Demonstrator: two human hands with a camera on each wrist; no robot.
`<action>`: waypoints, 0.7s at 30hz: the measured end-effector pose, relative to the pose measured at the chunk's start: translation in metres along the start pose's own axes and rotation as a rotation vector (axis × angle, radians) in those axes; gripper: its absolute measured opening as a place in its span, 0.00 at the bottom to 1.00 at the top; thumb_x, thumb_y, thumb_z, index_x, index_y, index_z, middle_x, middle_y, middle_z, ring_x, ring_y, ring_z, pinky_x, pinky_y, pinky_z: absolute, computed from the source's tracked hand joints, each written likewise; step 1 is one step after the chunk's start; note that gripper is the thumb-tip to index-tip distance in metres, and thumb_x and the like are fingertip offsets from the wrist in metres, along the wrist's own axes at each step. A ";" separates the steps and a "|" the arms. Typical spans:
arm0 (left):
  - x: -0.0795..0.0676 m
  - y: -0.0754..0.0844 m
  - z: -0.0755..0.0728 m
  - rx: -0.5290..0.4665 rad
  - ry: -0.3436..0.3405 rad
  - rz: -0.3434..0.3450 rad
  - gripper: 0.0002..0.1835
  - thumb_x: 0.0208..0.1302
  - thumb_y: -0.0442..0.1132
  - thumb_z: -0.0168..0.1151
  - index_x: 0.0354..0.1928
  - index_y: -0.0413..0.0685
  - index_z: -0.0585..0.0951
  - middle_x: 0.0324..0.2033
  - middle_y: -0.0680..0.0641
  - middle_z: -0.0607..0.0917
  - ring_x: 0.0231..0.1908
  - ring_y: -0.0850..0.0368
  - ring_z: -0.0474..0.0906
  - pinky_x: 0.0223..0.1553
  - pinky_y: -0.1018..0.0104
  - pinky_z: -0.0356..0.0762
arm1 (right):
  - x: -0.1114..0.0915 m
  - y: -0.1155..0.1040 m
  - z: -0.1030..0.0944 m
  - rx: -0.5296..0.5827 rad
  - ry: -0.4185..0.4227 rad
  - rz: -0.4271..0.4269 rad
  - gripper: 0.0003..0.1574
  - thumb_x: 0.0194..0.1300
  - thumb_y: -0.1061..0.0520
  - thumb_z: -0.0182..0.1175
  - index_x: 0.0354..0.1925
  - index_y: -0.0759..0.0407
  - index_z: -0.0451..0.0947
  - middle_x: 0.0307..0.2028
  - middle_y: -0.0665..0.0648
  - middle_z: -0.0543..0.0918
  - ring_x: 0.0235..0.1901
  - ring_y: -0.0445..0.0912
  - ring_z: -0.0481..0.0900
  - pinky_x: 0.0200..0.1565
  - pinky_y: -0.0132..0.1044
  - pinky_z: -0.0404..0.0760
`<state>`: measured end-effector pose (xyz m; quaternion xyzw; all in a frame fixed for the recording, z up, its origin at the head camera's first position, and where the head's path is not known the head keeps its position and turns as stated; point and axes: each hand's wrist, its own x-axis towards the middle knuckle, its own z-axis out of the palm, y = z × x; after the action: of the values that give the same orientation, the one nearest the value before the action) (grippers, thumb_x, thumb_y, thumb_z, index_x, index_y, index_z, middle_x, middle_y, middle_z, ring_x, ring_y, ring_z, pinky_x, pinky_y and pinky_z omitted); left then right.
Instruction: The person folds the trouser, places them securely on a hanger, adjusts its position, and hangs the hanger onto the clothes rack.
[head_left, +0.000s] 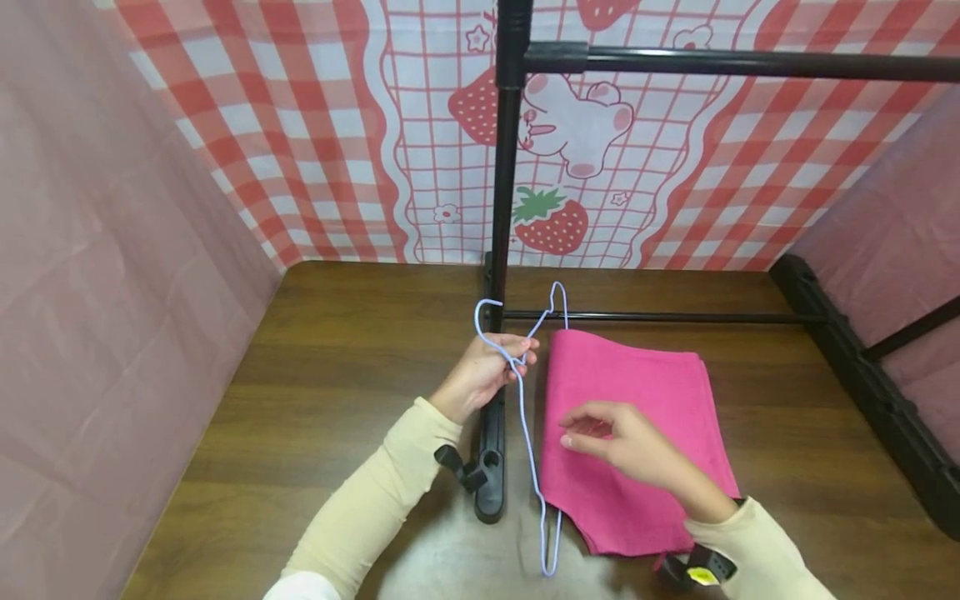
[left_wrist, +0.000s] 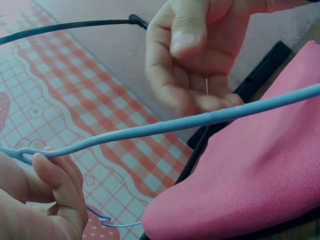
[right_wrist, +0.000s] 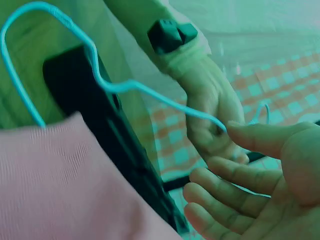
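Note:
My left hand (head_left: 480, 372) pinches a light blue clothes hanger (head_left: 527, 425) at the neck, below its hook. A bright pink cloth (head_left: 652, 367) is folded over the hanger's lower bar and hangs out to the right; both hanger ends show past its edges. Over the cloth hovers my right hand (head_left: 630, 442), fingers loosely bent, holding nothing. In the left wrist view, the hanger's arm (left_wrist: 170, 125) runs from the left fingers across in front of the right hand (left_wrist: 200, 60). Relaxed right fingers (right_wrist: 230, 187) also show apart from the cloth in the right wrist view.
A black rack post (head_left: 507, 167) rises just behind the left hand, with a top rail (head_left: 750, 64) and a low crossbar (head_left: 675, 317) going right. Its feet (head_left: 491, 467) stand on the brown wooden table (head_left: 315, 433). A red-checked strawberry curtain (head_left: 322, 150) closes the back.

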<state>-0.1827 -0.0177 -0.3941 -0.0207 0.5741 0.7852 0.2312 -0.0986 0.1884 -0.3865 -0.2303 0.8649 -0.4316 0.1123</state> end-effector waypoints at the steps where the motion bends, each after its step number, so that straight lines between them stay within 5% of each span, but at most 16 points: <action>1: 0.000 0.000 0.000 -0.002 -0.003 0.001 0.19 0.72 0.31 0.49 0.57 0.20 0.70 0.18 0.54 0.79 0.15 0.71 0.69 0.16 0.82 0.66 | 0.001 -0.001 0.003 0.024 0.003 -0.003 0.17 0.63 0.57 0.64 0.45 0.69 0.81 0.38 0.59 0.87 0.36 0.35 0.82 0.41 0.32 0.82; 12: 0.001 -0.003 -0.001 -0.016 -0.024 0.002 0.20 0.72 0.31 0.50 0.58 0.20 0.69 0.19 0.55 0.81 0.15 0.70 0.71 0.17 0.82 0.68 | 0.012 -0.009 0.027 0.269 -0.057 0.039 0.23 0.67 0.63 0.58 0.55 0.79 0.72 0.38 0.71 0.85 0.34 0.45 0.86 0.38 0.40 0.86; 21: 0.002 -0.004 -0.002 -0.043 -0.033 0.009 0.19 0.71 0.30 0.51 0.57 0.20 0.71 0.19 0.54 0.82 0.15 0.70 0.72 0.17 0.81 0.69 | 0.017 -0.012 0.036 0.331 -0.065 0.045 0.23 0.67 0.65 0.57 0.54 0.82 0.70 0.36 0.74 0.84 0.30 0.38 0.83 0.37 0.39 0.86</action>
<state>-0.1832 -0.0182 -0.3989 -0.0100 0.5533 0.7987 0.2365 -0.0959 0.1490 -0.3988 -0.2033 0.7830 -0.5576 0.1863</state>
